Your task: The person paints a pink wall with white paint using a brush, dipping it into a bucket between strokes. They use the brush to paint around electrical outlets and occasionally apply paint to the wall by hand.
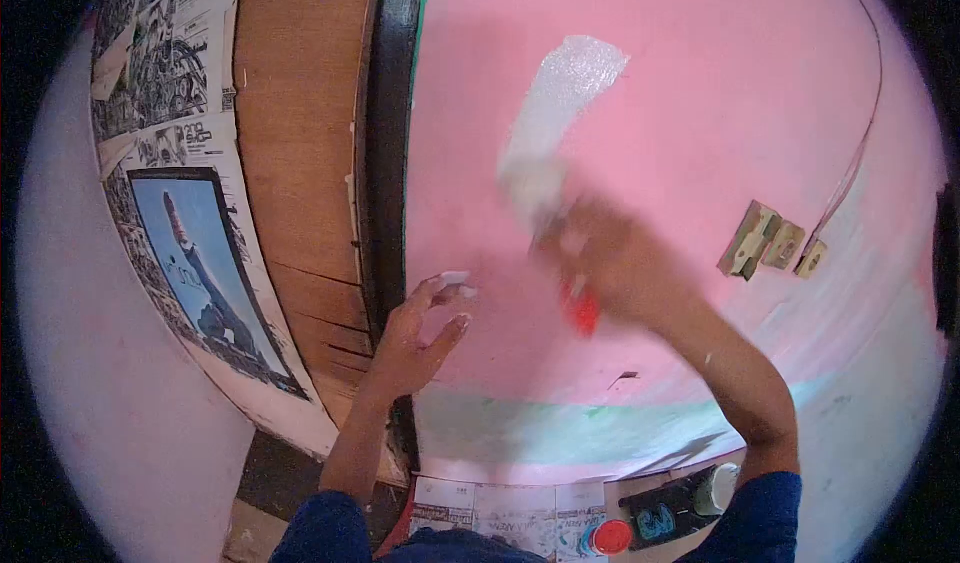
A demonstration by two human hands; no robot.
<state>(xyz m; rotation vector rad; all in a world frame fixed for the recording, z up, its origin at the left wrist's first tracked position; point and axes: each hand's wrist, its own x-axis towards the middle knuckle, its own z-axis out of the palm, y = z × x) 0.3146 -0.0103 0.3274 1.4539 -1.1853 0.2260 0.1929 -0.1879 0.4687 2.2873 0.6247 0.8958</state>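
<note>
Right hand [610, 258] blurred against pink wall [660, 133], white paint streak [570, 88] above

Right hand [605, 263] raised and gripping; left hand [415, 341] half-curled.

Ref: door post [390, 163]. Board [300, 113] adjoins left, poster [195, 253] farther left. Wall [480, 93] spreads right; fittings [766, 245] sit on it, well right, cord [878, 73] above them. Lid [611, 536], tub [716, 490] below right.

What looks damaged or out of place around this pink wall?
The brown wooden panel has dark splits low down, likely damage. The wall fittings look tilted, though the lens may exaggerate that, with a thin wire curving loosely above. A small dark mark, possibly a chip, breaks the pink wall. White smears dot the left hand.
</note>
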